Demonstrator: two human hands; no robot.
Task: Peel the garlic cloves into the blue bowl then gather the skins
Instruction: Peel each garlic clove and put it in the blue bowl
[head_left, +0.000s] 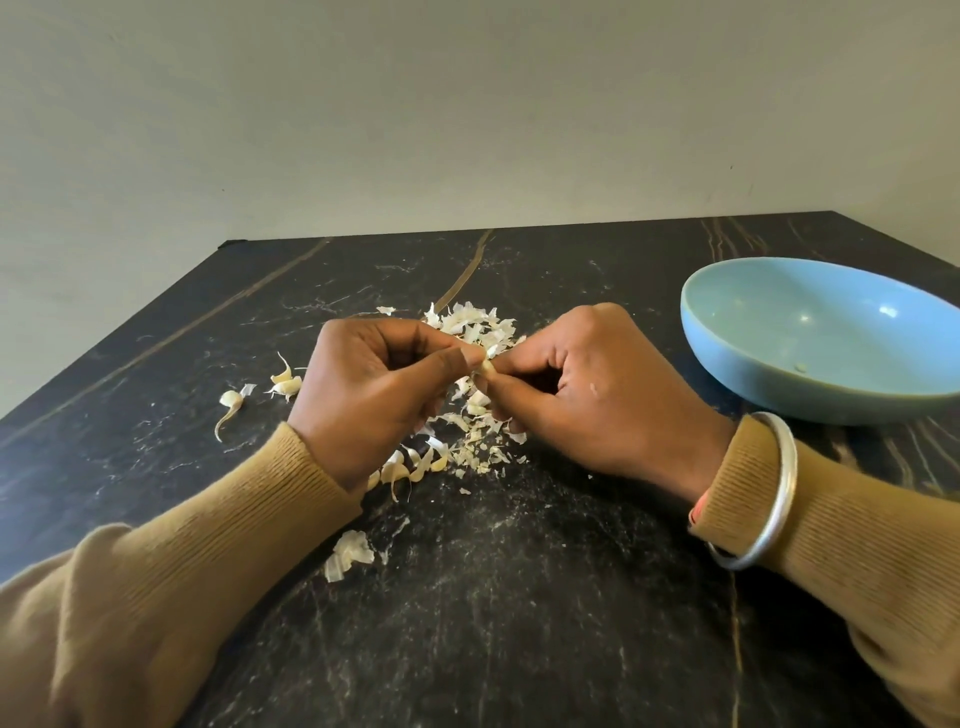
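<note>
My left hand (374, 395) and my right hand (587, 395) meet at the middle of the dark marble table, both pinching one small pale garlic clove (487, 366) between thumbs and fingertips. A pile of papery white garlic skins (475, 325) lies behind and under the hands. Unpeeled cloves (285, 384) with thin tails lie to the left of my left hand, one more (231, 402) farther left, and others (410, 467) sit under my left wrist. The blue bowl (748, 374) stands at the right, with one tiny pale bit (801, 368) near its front inner wall.
A loose strip of skin (349, 553) lies near the table's front, between my forearms. The black table (519, 623) ends at a plain pale wall at the back. A silver bangle (763, 488) circles my right wrist over the tan sleeve.
</note>
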